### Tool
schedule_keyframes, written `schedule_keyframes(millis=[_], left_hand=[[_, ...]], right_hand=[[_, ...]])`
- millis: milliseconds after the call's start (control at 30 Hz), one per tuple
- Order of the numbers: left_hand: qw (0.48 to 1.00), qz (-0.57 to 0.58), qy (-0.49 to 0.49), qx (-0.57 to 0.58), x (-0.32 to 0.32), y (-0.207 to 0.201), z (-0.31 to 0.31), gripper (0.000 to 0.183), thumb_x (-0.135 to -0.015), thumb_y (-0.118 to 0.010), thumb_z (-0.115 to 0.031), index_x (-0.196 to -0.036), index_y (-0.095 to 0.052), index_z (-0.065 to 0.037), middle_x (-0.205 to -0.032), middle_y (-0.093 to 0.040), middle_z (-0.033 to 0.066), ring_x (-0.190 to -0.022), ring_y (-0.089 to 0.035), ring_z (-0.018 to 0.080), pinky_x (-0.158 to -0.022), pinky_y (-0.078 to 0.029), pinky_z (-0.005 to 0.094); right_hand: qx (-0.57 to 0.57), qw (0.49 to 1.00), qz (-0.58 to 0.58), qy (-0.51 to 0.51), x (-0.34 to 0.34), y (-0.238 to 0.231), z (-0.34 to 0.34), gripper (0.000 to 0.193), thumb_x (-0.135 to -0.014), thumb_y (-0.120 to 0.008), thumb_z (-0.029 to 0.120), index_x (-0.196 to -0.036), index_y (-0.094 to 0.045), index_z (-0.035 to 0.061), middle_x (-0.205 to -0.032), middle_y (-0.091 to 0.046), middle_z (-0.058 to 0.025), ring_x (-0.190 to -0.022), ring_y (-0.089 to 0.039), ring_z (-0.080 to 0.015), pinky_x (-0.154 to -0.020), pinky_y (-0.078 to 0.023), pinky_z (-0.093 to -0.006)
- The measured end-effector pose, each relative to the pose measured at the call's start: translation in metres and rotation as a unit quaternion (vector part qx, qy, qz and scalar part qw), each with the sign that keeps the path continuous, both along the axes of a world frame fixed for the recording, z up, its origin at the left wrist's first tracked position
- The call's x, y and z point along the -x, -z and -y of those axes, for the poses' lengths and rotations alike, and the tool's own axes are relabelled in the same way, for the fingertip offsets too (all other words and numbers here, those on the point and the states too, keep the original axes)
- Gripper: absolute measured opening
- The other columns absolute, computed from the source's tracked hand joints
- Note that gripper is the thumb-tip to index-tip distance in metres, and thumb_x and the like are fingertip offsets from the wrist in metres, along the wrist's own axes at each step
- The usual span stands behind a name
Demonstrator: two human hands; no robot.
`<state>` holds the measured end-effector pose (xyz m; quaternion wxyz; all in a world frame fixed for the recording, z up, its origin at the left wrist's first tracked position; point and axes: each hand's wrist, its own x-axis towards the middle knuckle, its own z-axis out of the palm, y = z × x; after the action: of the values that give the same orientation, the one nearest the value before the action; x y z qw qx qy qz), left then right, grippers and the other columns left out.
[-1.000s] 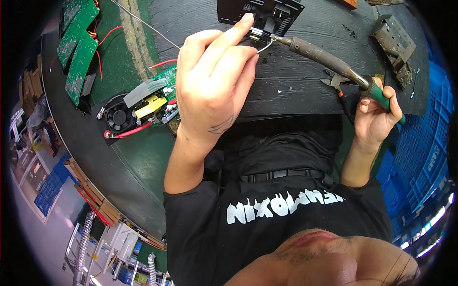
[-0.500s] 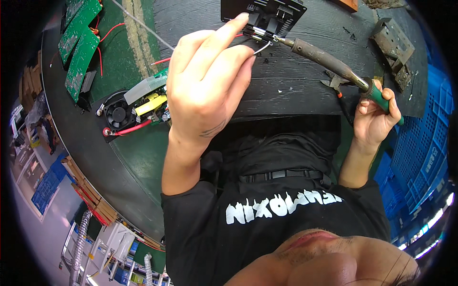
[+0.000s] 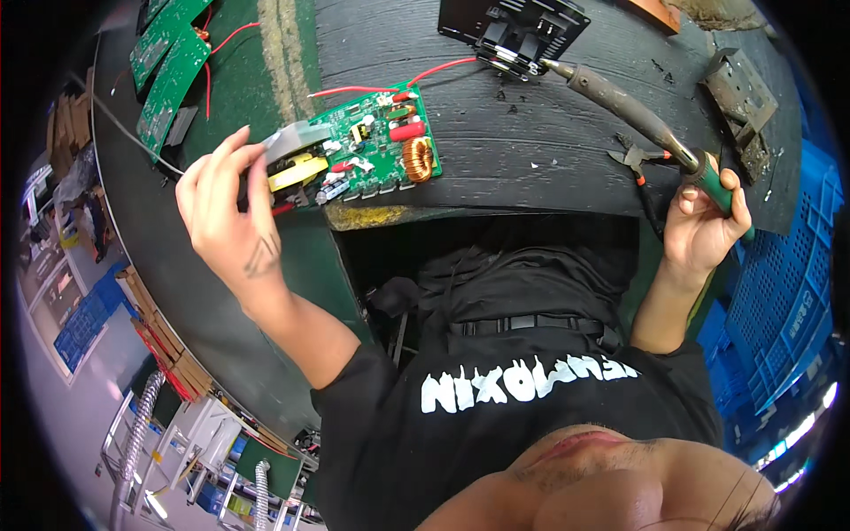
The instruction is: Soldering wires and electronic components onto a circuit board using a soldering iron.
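My right hand (image 3: 704, 217) grips the green handle of a soldering iron (image 3: 629, 115). Its tip meets the metal terminals of a black slotted panel part (image 3: 522, 44) at the far middle. A red wire (image 3: 443, 68) runs left from that part. On the left, my left hand (image 3: 232, 217) is closed with fingers bent, and a thin grey solder wire (image 3: 133, 133) runs into it. That hand is over the end of a green circuit board (image 3: 381, 146) bearing a copper coil, a yellow transformer and a grey heat sink. The hand hides the board's fan.
Cutters (image 3: 634, 159) with orange-and-black handles lie left of the iron's handle. A bent metal bracket (image 3: 742, 93) stands at the right, above a blue perforated crate (image 3: 788, 274). Several green boards (image 3: 173, 88) with red wires lie far left. The bench's front edge has a recess before me.
My left hand has drawn back left from the black panel part, taking the solder wire with it and uncovering the circuit board. The iron's tip stays at the terminals. The whole view has shifted slightly.
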<state>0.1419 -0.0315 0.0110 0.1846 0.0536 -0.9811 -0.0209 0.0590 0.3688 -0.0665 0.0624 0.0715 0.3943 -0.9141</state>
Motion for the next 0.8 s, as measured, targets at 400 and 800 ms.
schedule_keyframes(millis=[400,800], left_hand=[[0.998,-0.015,0.048,-0.049,0.023,0.039,-0.026,0.024,-0.080,-0.058,-0.011,-0.102,-0.065,-0.005,-0.115,-0.058,0.0121,-0.105,-0.054,0.0296,-0.105,-0.030,0.0474],[0.940,-0.068,0.133,-0.307,0.043,0.061,-0.081,0.012,-0.071,-0.070,-0.001,-0.084,-0.068,-0.002,-0.087,-0.067,0.0100,-0.086,-0.063,0.0225,-0.076,-0.049,0.0307]], right_hand=[[0.038,0.999,0.012,0.010,-0.005,0.002,-0.018,0.023,-0.089,-0.048,0.026,-0.095,-0.057,0.0051,-0.101,-0.062,-0.0202,-0.068,-0.061,-0.0230,-0.059,-0.051,-0.0264],[0.034,0.999,0.010,0.012,-0.012,-0.002,-0.015,0.023,-0.090,-0.047,0.025,-0.094,-0.058,0.0060,-0.099,-0.063,-0.0164,-0.068,-0.059,-0.0218,-0.057,-0.046,-0.0266]])
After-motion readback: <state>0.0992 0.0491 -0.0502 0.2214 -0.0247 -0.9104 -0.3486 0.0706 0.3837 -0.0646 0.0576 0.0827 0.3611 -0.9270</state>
